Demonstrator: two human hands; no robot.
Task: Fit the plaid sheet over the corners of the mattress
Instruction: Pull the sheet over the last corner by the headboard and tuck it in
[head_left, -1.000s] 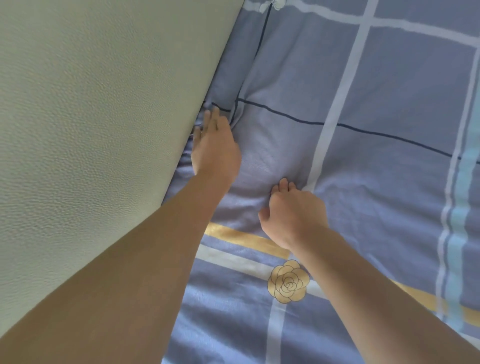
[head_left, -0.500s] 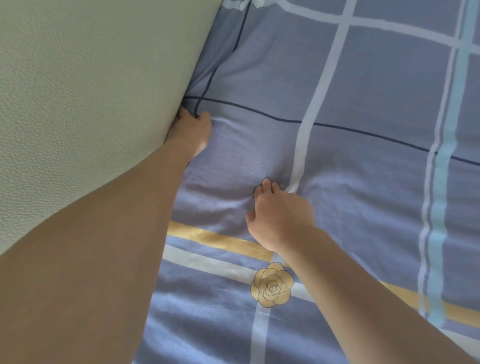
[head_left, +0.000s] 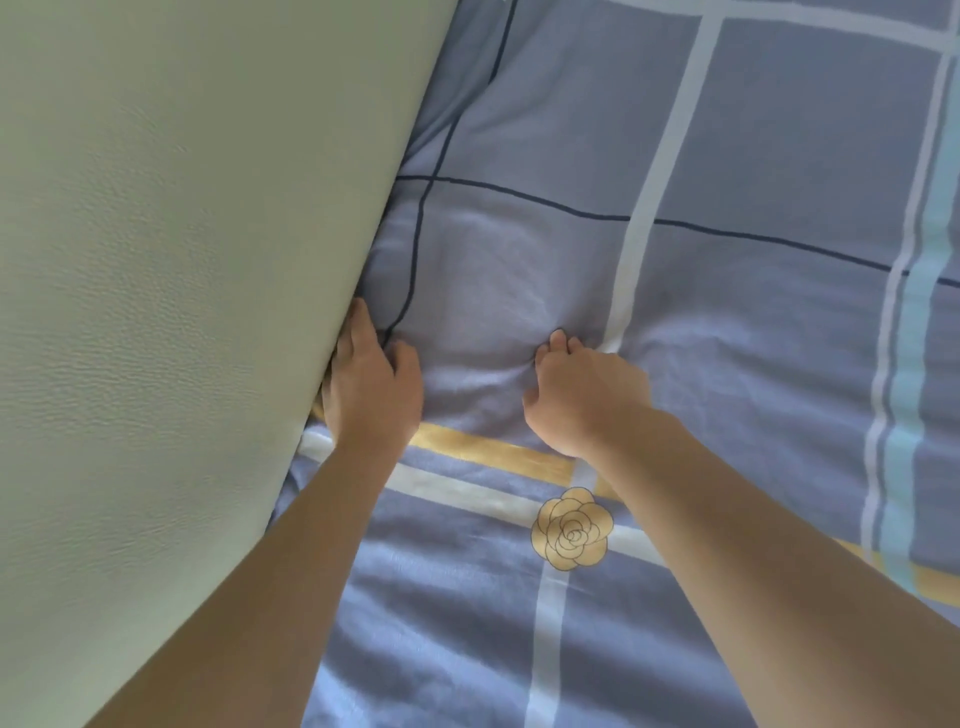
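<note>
Pale textured headboard (head_left: 156, 260) fills the frame's left; the plaid sheet (head_left: 727, 156) covers the rest. Left hand (head_left: 371, 387) has slid lower along the seam, tucking, grip curled on fabric; right hand (head_left: 582, 395) stays pinching a fold.

A grey-blue plaid cotton sheet (head_left: 753, 156) fills the right of the frame, its ground crossed by broad white bands, thin navy lines, a pale turquoise stripe edged in white at far right, and a mustard-yellow band running beneath both hands. A printed yellow rose motif (head_left: 571, 529), outlined in dark brown, sits where a white band meets another white band. At left rises a pale cream-green padded panel with a fine pebbled leather-like grain (head_left: 171, 312), plain and unpatterned. Darker blue streaks shade the sheet's lower folds.
</note>
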